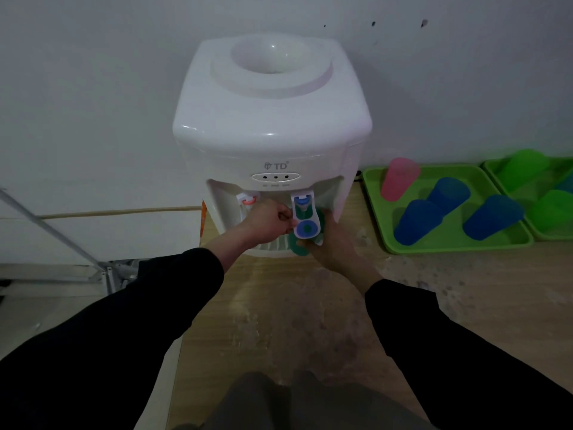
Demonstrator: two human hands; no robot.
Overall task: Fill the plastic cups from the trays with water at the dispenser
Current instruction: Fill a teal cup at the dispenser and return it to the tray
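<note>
A white water dispenser point(273, 128) stands against the wall, with a red tap point(247, 200) on the left and a blue tap lever point(305, 217) on the right. My left hand point(269, 221) pinches the left edge of the blue lever with curled fingers. My right hand point(333, 243) grips a green plastic cup point(298, 247) under the blue tap, over the drip grille. The cup is mostly hidden by the lever and my hand. To the right, a green tray point(375, 193) holds a pink cup point(398, 178) and three blue cups point(417, 221), all upside down.
A second green tray point(493, 169) with green cups point(524, 169) lies at the far right edge. The wooden tabletop point(310, 305) runs from the dispenser toward me. A metal frame point(52, 231) and a cable point(124, 211) sit at the left, off the table.
</note>
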